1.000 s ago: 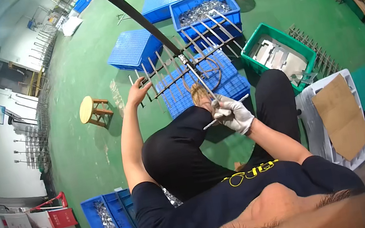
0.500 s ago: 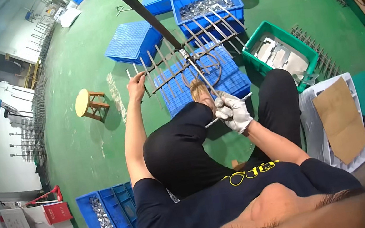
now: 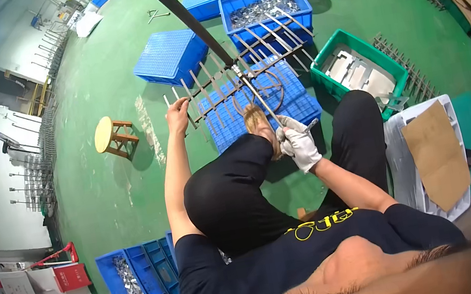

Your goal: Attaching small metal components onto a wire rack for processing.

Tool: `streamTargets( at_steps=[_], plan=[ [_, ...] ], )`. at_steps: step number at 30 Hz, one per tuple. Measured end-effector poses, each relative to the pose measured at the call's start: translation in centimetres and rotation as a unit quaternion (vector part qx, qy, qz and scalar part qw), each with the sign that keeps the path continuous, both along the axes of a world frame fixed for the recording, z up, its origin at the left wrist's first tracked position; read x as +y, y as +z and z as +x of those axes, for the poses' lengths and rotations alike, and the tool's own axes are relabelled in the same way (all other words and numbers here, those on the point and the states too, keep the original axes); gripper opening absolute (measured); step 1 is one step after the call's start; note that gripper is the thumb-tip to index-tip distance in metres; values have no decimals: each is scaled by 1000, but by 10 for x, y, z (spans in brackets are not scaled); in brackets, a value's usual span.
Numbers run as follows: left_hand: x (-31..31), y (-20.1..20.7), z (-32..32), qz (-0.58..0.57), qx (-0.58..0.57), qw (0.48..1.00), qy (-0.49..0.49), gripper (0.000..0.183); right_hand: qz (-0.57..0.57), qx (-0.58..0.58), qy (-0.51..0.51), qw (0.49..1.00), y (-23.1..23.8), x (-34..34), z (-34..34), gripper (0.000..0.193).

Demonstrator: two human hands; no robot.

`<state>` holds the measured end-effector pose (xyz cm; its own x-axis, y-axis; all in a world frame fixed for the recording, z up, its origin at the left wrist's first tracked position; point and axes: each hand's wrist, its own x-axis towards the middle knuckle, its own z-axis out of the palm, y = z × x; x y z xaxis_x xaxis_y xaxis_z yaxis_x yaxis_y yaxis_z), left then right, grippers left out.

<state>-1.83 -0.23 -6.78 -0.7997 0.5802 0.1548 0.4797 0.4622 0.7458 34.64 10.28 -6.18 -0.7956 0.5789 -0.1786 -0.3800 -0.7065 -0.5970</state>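
A dark metal rack with rows of long prongs (image 3: 220, 105) stretches crosswise in front of me, against a slanting dark pole (image 3: 187, 19). My bare left hand (image 3: 178, 116) is closed at the rack's left end, its fingers pinched on a prong. My right hand (image 3: 300, 146), in a whitish work glove, wraps round the handle end of a long T-handle wrench (image 3: 260, 98). The wrench's shaft runs up to the joint at the rack's middle, beside the pole; its far tip is hard to make out. Most of the crossbar is hidden by the glove.
My foot (image 3: 257, 121) rests by an upturned blue crate (image 3: 295, 96) under the rack. Beyond stands a blue crate of small metal parts (image 3: 305, 11). To the right are a green bin of pale plates (image 3: 401, 78) and a cardboard sheet (image 3: 436, 154); a wooden stool (image 3: 105, 134) stands left.
The wrench's crossbar has turned in my right hand, and the gloved fingers have shifted round it. My left hand stays at the rack's left end.
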Motion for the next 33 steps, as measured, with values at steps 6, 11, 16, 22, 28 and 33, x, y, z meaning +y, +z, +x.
streamTargets(
  at_steps=[6,11,16,22,28,33],
  plan=[
    [3,2,6,36,-22,999,12,20,0,10,-11,1000,-1,5,0,34],
    [5,7,10,62,-49,997,14,19,-1,12,-5,1000,-1,7,1,35],
    [2,7,6,71,-47,996,9,18,13,9,-2,1000,0,6,1,35],
    [1,10,7,61,-33,998,7,19,18,11,0,1000,-1,5,-2,35],
    [-4,11,12,29,-24,999,22,19,2,26,5,1000,-7,5,-1,34],
    [-4,13,11,7,-5,1000,28,22,-34,38,0,999,-5,-1,-1,31]
  ],
)
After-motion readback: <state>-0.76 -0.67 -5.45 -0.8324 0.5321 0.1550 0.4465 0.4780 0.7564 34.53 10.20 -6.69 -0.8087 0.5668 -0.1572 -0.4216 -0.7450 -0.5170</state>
